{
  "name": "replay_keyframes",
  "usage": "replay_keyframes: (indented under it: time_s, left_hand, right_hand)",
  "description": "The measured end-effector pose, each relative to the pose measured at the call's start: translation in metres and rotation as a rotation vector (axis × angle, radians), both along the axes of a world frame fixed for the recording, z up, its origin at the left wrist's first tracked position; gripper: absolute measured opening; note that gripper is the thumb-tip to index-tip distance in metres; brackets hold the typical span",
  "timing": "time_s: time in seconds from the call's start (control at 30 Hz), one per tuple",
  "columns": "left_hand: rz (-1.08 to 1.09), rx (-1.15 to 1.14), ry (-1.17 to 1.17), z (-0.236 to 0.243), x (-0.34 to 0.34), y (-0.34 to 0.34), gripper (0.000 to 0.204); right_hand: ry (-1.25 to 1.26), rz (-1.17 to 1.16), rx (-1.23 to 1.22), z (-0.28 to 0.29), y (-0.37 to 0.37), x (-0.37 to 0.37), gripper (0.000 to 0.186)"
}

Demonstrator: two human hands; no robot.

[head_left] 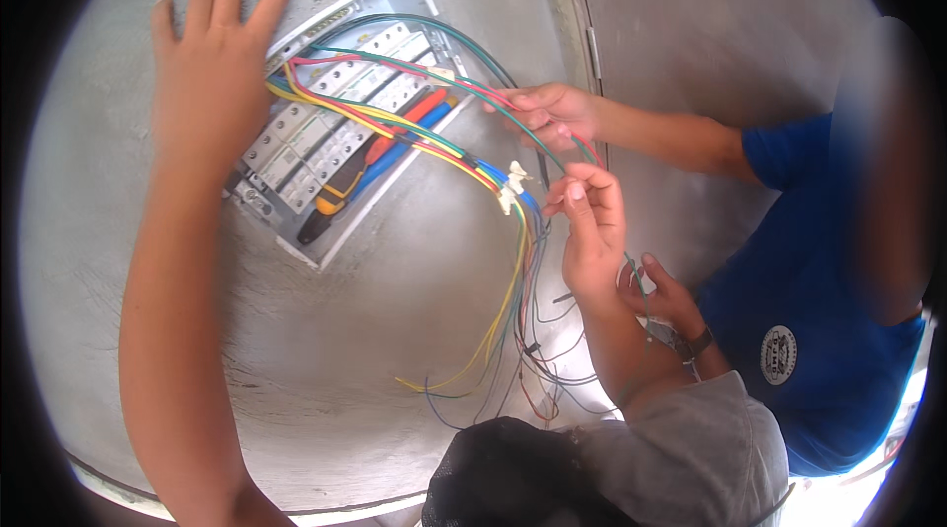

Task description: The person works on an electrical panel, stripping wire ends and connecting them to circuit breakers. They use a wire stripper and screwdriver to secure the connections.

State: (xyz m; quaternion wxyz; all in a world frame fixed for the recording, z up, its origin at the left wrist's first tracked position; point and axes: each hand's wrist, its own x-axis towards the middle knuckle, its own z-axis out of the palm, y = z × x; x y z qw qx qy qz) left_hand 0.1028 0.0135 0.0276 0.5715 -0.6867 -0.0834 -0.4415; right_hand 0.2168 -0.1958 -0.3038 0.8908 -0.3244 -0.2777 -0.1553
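My left hand (212, 64) lies palm down beside the open distribution box (424, 147), fingers stretched out and apart. My right hand is not visible. The box holds rows of white breakers (296, 133), with red-and-blue-handled pliers and a yellow-and-black tool (335, 192) inside. Coloured wires (414, 133) run out of it through pale clips (513, 187) and dangle down the wall. A co-worker's hand (552, 118) pinches red and green wires to the right; another hand (592, 231), from a grey sleeve, has curled fingers at a green wire.
A person in a blue shirt (760, 261) stands at the right, one lower hand (661, 295) on a wire. A person in a dark cap (503, 478) and grey top is at the bottom. The grey wall (128, 211) meets a smooth panel (681, 34) with a hinge.
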Motion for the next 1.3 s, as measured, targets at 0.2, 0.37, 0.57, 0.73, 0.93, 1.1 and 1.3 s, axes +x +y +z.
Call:
replay_keyframes:
  time_s: [0.2, 0.37, 0.57, 0.73, 0.93, 1.1, 1.3]
  left_hand:
    - [0.04, -0.076, -0.026, 0.0, 0.0, -0.002, 0.098]
    - [0.012, -0.101, -0.013, -0.002, -0.003, -0.012, 0.096]
    - [-0.115, -0.184, 0.039, -0.009, -0.015, -0.016, 0.071]
    - [-0.179, -0.071, 0.029, -0.007, -0.017, -0.003, 0.065]
    - [-0.22, -0.054, 0.071, 0.0, -0.012, 0.015, 0.057]
    - [-0.285, 0.009, -0.009, -0.001, -0.01, 0.018, 0.053]
    - [-0.193, 0.017, -0.027, -0.007, -0.013, 0.018, 0.052]
  right_hand:
    - [-0.166, -0.25, -0.292, -0.011, -0.006, -0.012, 0.033]
    - [-0.13, -0.378, -0.581, -0.006, -0.001, -0.033, 0.041]
    - [-0.061, -0.3, -0.586, 0.01, 0.006, -0.056, 0.051]
    - [-0.066, -0.279, -0.581, 0.016, 0.008, -0.091, 0.043]
    - [0.025, -0.104, -0.511, 0.026, -0.002, -0.116, 0.025]
    - [0.032, 0.008, -0.463, 0.03, -0.017, -0.12, 0.025]
    - [0.078, 0.106, -0.411, 0.027, -0.019, -0.127, 0.027]
